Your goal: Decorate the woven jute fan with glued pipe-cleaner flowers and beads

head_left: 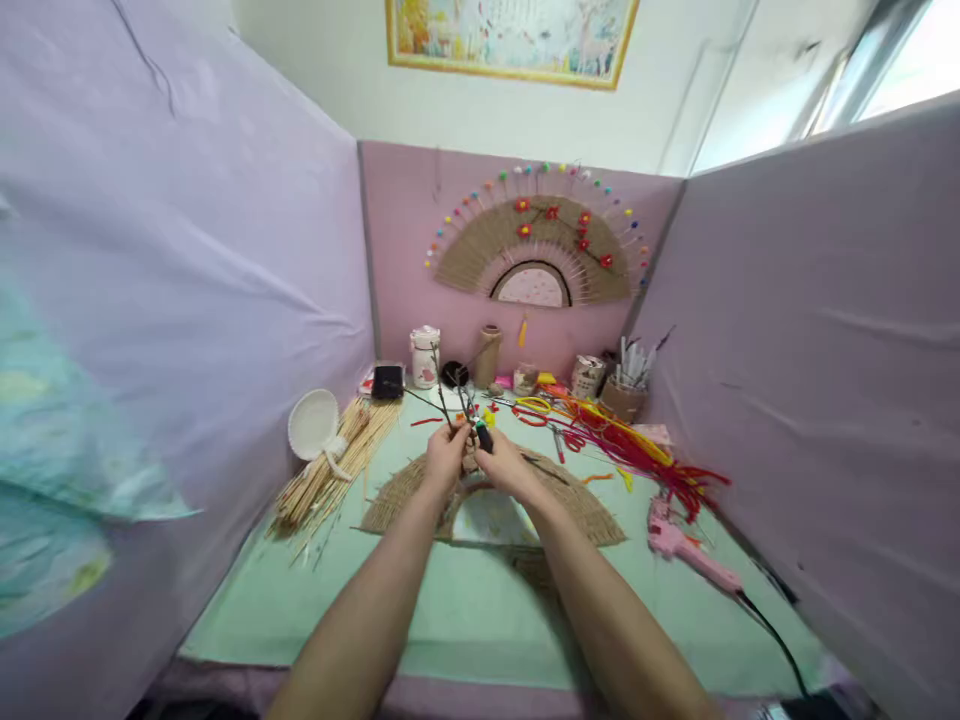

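My left hand is closed on a dark, branching twig, whose thin ends point up and away from me. Close beside it, my right hand grips a small tool with a black handle and a bit of green, which looks like pliers. The tool's metal tip is at the twig's stems; whether it bites on one is too small to tell. Under both hands lies a woven brown fan with a pale half-round centre. Another dark twig rests across its right side.
Thin sticks and a white strainer-like bowl lie left. Coloured pipe cleaners, yellow scissors and a pink glue gun with a black cord are right. Along the back stand jars and a twine spool; a flowered fan hangs above.
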`<control>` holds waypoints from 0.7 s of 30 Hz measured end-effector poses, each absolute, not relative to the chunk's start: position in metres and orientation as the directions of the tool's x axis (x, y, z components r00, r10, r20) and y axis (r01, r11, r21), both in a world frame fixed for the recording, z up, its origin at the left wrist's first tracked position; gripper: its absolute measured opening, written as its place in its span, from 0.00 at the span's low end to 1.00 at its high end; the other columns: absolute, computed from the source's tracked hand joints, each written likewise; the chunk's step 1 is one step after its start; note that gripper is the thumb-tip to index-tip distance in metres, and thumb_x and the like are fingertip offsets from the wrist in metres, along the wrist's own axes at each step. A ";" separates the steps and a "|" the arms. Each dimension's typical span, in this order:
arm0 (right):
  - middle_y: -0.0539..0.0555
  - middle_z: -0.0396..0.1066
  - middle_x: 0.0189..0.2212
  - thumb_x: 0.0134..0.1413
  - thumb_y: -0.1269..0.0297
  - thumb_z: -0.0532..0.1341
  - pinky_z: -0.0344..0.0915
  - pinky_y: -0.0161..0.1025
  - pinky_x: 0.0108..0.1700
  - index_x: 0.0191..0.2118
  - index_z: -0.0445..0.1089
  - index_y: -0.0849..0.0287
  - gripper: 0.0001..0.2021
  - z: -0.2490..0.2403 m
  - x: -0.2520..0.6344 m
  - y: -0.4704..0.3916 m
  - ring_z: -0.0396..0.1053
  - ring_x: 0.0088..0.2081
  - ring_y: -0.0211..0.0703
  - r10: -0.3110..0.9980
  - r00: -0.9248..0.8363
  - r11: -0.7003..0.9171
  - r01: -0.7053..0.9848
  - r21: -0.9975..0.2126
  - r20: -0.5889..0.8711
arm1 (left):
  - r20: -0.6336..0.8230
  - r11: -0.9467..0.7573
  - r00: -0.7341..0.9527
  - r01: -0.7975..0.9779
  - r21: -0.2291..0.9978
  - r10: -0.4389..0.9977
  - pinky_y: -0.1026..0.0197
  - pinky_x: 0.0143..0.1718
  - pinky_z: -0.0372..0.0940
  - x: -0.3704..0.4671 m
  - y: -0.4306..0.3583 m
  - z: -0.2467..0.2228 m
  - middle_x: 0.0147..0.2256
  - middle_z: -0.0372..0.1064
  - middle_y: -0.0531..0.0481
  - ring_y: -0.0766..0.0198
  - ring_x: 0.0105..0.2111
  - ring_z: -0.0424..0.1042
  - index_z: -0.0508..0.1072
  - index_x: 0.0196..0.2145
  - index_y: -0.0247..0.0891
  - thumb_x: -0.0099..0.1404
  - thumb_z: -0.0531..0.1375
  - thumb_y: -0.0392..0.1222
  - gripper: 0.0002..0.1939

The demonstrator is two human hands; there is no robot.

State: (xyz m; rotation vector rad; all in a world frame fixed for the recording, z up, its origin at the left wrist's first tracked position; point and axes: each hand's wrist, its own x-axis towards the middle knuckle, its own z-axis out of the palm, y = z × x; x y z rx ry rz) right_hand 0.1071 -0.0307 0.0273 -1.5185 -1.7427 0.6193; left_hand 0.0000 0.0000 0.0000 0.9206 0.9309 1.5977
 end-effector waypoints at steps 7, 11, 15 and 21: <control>0.49 0.63 0.27 0.46 0.63 0.54 0.61 0.39 0.34 0.30 0.61 0.55 0.04 0.032 0.119 -0.035 0.63 0.32 0.45 0.975 0.020 0.152 0.670 -0.727 0.223 | 0.055 -0.220 -0.320 -0.506 0.834 0.946 0.67 0.19 0.47 -0.008 0.006 0.005 0.20 0.64 0.57 0.75 0.17 0.54 0.71 0.28 0.34 0.44 0.69 0.47 0.17; 0.51 0.66 0.29 0.51 0.61 0.52 0.60 0.38 0.32 0.34 0.63 0.57 0.07 0.045 0.145 -0.037 0.65 0.32 0.44 0.972 0.074 0.093 0.746 -0.660 0.221 | 0.028 -0.290 -0.417 -0.582 0.760 0.909 0.68 0.18 0.41 -0.028 0.014 0.013 0.20 0.65 0.57 0.77 0.16 0.50 0.69 0.26 0.34 0.44 0.69 0.42 0.14; 0.56 0.70 0.34 0.54 0.61 0.56 0.62 0.39 0.35 0.37 0.67 0.60 0.09 0.061 0.181 -0.022 0.68 0.36 0.48 0.978 0.092 0.017 0.859 -0.511 0.188 | 0.029 -0.294 -0.396 -0.628 0.721 0.918 0.69 0.18 0.40 -0.037 0.015 0.017 0.20 0.64 0.57 0.78 0.16 0.51 0.70 0.26 0.33 0.44 0.67 0.39 0.13; 0.59 0.68 0.52 0.62 0.59 0.61 0.68 0.52 0.49 0.52 0.68 0.60 0.16 0.055 0.225 0.034 0.69 0.49 0.50 0.996 0.081 -0.069 0.975 -0.210 0.047 | 0.035 -0.280 -0.365 -0.645 0.711 0.930 0.70 0.17 0.43 -0.030 0.010 0.020 0.19 0.63 0.57 0.77 0.17 0.53 0.70 0.25 0.33 0.43 0.66 0.38 0.11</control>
